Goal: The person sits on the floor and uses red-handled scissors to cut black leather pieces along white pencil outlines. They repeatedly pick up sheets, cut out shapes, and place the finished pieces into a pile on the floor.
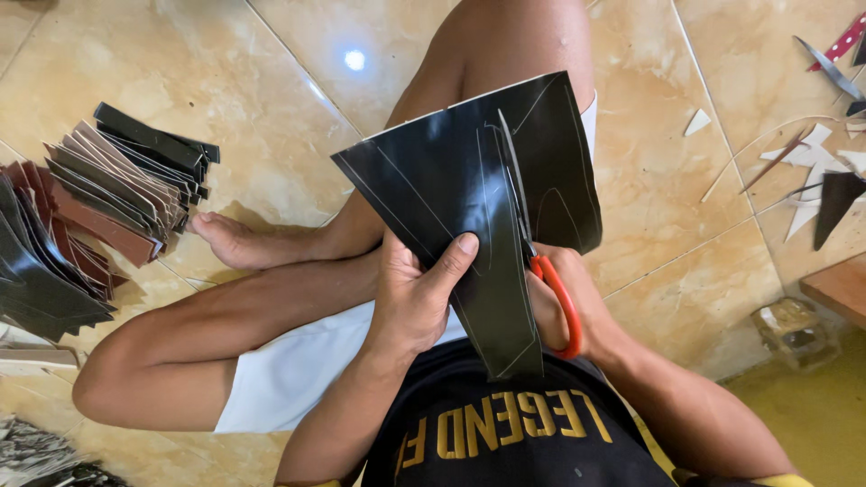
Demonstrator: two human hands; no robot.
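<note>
The glossy black leather-like sheet with scribed pattern lines [451, 180] is held up over the lap. The left hand [417, 293] has its fingers clamped on the sheet's lower edge, thumb on top, probably to keep it taut. The right hand [577, 307], fingers closed through the red-handled scissors [541, 271], runs the blades along a line. Right of the sheet lie offcuts [825, 176] on the tiled floor [649, 180]; left of it, a fanned stack of cut black and brown pieces [99, 207]. Open room shows above the sheet.
</note>
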